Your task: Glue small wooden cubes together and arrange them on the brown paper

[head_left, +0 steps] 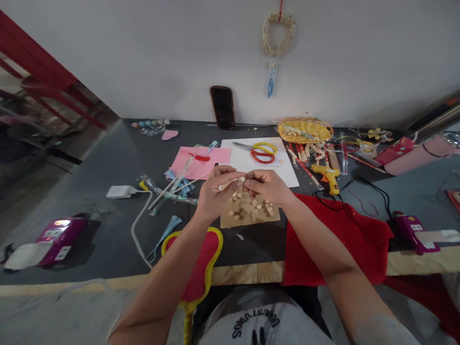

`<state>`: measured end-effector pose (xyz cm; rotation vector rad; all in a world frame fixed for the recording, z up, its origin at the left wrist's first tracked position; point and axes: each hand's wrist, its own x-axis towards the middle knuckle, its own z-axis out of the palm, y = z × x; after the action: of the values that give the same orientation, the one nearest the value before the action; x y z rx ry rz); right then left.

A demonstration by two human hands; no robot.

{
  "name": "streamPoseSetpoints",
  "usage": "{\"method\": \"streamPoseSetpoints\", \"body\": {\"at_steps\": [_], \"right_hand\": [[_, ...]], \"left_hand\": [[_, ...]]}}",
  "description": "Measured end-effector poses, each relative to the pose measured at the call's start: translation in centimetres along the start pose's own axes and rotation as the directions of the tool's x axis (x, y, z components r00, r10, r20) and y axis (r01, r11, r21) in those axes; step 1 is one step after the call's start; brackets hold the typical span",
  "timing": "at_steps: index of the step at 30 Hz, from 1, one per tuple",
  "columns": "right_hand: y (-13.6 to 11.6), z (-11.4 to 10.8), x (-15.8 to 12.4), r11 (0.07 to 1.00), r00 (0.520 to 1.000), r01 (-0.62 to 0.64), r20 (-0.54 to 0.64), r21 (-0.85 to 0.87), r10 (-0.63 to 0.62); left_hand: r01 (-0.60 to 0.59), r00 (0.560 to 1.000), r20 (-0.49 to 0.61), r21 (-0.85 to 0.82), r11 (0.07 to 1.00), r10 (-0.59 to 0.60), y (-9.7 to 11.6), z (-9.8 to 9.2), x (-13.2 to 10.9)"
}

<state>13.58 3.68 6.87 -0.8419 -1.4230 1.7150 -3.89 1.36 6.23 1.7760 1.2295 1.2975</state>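
Over a brown card (230, 221), my left hand (220, 190) and my right hand (269, 186) meet fingertip to fingertip. Between the pinched fingers shows a small cream-coloured piece (242, 179), partly covered and too small to name; both hands grip it. Several little pale cube-like clusters (257, 207) lie on the card below. Just behind the hands, scissors (263, 152) with yellow and red handles rest on white paper (287, 165). To the left of them is a pink sheet (224, 154) with a red tassel (196, 156) on it.
A yellow glue gun (327, 177) and a wicker basket (305, 130) sit right. Red cloth (341, 239) hangs over the front edge under my right forearm. A yellow-rimmed red paddle shape (199, 268) lies under my left forearm. A phone (223, 108) leans on the wall; a white cable (134, 225) crosses left.
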Motion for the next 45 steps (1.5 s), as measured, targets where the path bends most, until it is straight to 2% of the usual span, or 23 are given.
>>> {"method": "streamPoseSetpoints", "body": {"at_steps": [7, 10, 12, 14, 17, 20, 24, 28, 32, 36, 39, 42, 45], "right_hand": [[-0.9, -0.9, -0.4, 0.996, 0.994, 0.090, -0.062, -0.015, -0.090], [-1.8, -2.1, -0.7, 0.987, 0.980, 0.157, -0.128, 0.022, -0.153], [-2.6, -3.1, -1.1, 0.974, 0.960, 0.221, -0.188, 0.048, -0.208], [-3.4, -4.0, -1.6, 0.956, 0.933, 0.283, -0.249, 0.070, -0.258], [-4.5, -5.0, -2.1, 0.933, 0.892, 0.353, -0.325, 0.071, -0.313], [-4.7, -5.2, -2.2, 0.931, 0.879, 0.360, -0.354, 0.050, -0.321], [-4.1, -4.9, -1.8, 0.947, 0.896, 0.321, -0.327, 0.015, -0.299], [-3.8, -4.5, -1.6, 0.957, 0.914, 0.290, -0.294, -0.013, -0.281], [-3.8, -4.2, -1.6, 0.962, 0.927, 0.274, -0.262, -0.013, -0.268], [-3.6, -3.9, -1.6, 0.963, 0.933, 0.266, -0.242, -0.037, -0.267], [-3.5, -3.8, -1.6, 0.963, 0.934, 0.262, -0.236, -0.057, -0.268], [-3.5, -3.8, -1.5, 0.962, 0.933, 0.264, -0.235, -0.074, -0.274], [-3.5, -3.9, -1.3, 0.961, 0.933, 0.247, -0.238, -0.128, -0.271]], "left_hand": [[0.007, 1.000, 0.014, 0.026, 1.000, -0.008, -0.6, -0.7, -0.1], [0.005, 0.999, 0.044, 0.170, 0.985, -0.013, -1.5, -1.8, 0.2], [-0.005, 0.995, 0.090, 0.365, 0.931, -0.030, -2.5, -2.6, 0.4], [-0.015, 0.992, 0.113, 0.557, 0.830, -0.058, -3.6, -3.4, 0.4], [-0.012, 0.979, 0.151, 0.707, 0.707, -0.135, -4.9, -3.8, 0.1], [-0.006, 0.955, 0.212, 0.708, 0.706, -0.205, -5.3, -3.4, -0.1], [-0.019, 0.925, 0.287, 0.686, 0.728, -0.247, -5.0, -2.4, 0.0], [-0.032, 0.911, 0.317, 0.689, 0.724, -0.262, -4.8, -1.3, 0.0], [-0.057, 0.921, 0.309, 0.709, 0.703, -0.237, -4.2, 0.1, 0.0], [-0.118, 0.933, 0.297, 0.784, 0.610, -0.202, -3.4, 1.9, 0.0], [-0.111, 0.935, 0.278, 0.818, 0.565, -0.220, -3.2, 2.9, 0.1], [-0.060, 0.952, 0.224, 0.803, 0.592, -0.208, -3.2, 3.0, 0.2], [-0.001, 0.964, 0.184, 0.721, 0.692, -0.191, -2.9, 2.4, 0.4]]}}
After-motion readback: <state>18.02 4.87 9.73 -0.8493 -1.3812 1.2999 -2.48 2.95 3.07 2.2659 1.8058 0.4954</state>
